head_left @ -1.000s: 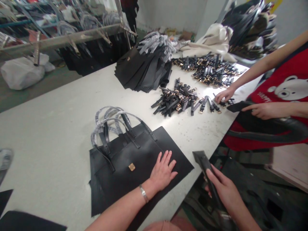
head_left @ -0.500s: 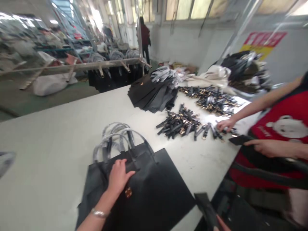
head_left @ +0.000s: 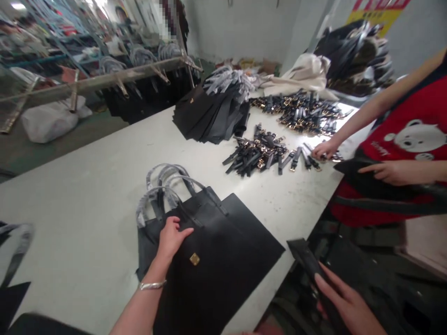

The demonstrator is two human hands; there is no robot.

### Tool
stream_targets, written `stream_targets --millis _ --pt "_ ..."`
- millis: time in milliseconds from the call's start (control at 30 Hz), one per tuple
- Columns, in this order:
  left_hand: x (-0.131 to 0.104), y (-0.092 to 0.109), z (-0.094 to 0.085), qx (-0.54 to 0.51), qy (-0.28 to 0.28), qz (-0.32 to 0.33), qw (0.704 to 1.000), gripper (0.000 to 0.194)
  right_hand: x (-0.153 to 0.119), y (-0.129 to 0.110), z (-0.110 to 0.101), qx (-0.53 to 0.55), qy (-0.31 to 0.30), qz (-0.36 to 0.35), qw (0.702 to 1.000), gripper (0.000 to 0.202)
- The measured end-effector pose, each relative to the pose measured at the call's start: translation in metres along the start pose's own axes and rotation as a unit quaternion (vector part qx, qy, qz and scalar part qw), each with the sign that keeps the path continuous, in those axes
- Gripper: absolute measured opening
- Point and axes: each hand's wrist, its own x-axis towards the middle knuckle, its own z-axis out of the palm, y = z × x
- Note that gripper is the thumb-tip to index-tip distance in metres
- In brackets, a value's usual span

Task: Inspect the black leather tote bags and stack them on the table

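Note:
My left hand (head_left: 172, 239), with a silver bangle at the wrist, rests on the upper part of a black handbag panel (head_left: 209, 274), thumb and fingers apart. Just below the fingers is a small gold plate (head_left: 194, 259) on the panel. Grey-wrapped handles (head_left: 167, 177) curve up from the layered panels beyond the hand. At the lower right my right hand (head_left: 344, 298) is closed round a long, flat black piece (head_left: 307, 253), held beside the table edge. The far end of that piece points toward the panel's right corner.
Short black straps with gold buckles (head_left: 260, 151) lie heaped on the white table (head_left: 87, 186). Behind them are fanned black panels (head_left: 213, 116) with wrapped handles. A co-worker in a red apron (head_left: 415, 135) stands at right, one hand (head_left: 326, 149) at the straps, the other holding black material.
The view has tilted downward, so the table's contents sit higher. More of my right hand shows, still gripping the flat black piece. My left hand stays on the panel.

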Motion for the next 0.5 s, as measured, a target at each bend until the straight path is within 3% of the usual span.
stream_targets --millis 233,500 --pt "-0.025 0.003 -0.001 -0.148 0.049 0.058 0.986 0.055 -0.003 0.003 0.013 0.010 -0.058 0.046 0.997 0.086" --pt "-0.062 0.002 -0.029 -0.240 0.070 0.106 0.962 0.047 0.008 0.000 0.018 0.015 -0.084 0.072 0.994 0.086"
